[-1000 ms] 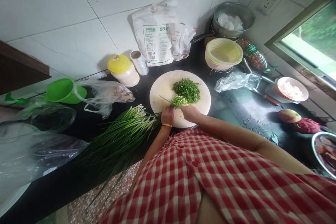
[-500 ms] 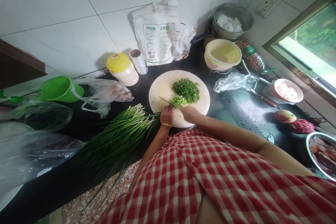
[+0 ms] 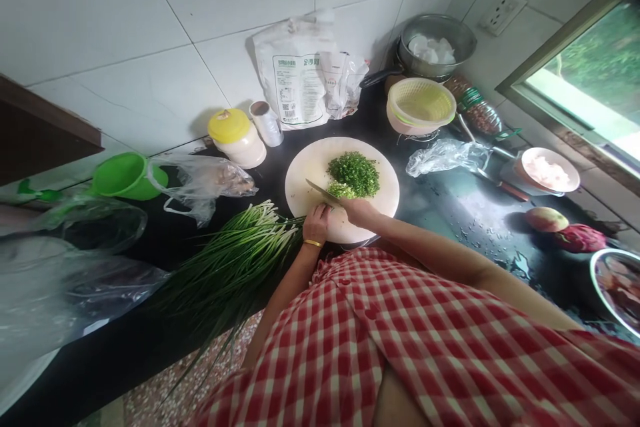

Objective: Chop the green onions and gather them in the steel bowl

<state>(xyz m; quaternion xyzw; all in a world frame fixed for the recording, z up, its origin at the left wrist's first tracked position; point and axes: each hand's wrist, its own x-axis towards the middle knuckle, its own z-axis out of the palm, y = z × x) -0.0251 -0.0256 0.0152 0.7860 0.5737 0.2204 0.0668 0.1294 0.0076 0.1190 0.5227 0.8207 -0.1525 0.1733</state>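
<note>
A round white cutting board (image 3: 310, 167) lies on the dark counter with a pile of chopped greens (image 3: 355, 173) on it. My left hand (image 3: 317, 221) is closed on the end of a long bunch of green onions (image 3: 235, 260) that trails off to the left over the counter edge. My right hand (image 3: 357, 211) grips a knife (image 3: 324, 193) whose blade lies across the onion ends beside the chopped pile.
Against the tiled wall stand a yellow-lidded jar (image 3: 237, 137), a printed white bag (image 3: 297, 77), a green cup (image 3: 129, 175) and plastic bags (image 3: 200, 177). A yellow colander (image 3: 423, 103), a metal pot (image 3: 437, 47), a bowl (image 3: 550, 170) and fruit (image 3: 545, 219) sit to the right.
The knife blade has shifted slightly along the onion ends as the chopping goes on. Both hands stay at the board's near edge; the view has shifted a little.
</note>
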